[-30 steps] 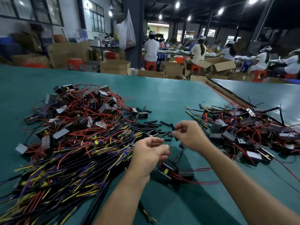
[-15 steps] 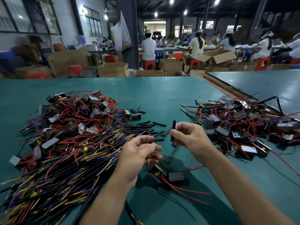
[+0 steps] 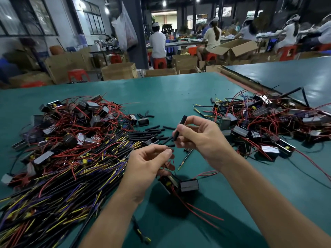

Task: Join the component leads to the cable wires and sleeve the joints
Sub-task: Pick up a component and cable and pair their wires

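Note:
My right hand (image 3: 200,135) pinches a short black sleeve (image 3: 180,127) and holds it upright above the green table (image 3: 170,93). Just below and to the left, my left hand (image 3: 146,165) pinches thin red leads (image 3: 169,164) between thumb and fingers. Those leads run down to a small black component (image 3: 180,185) lying under my hands, with more red wire (image 3: 197,212) trailing toward me. A black cable (image 3: 187,155) with coloured wire ends lies between my hands.
A big heap of black cables with yellow, purple and red wires (image 3: 62,172) and components fills the left. Loose black sleeves (image 3: 152,133) lie in the middle. Another pile of components (image 3: 265,126) sits at the right. People work at tables behind.
My right hand has lifted the sleeve and turned it upright. My left hand has opened up a little around the red leads. The view has tipped down and closer.

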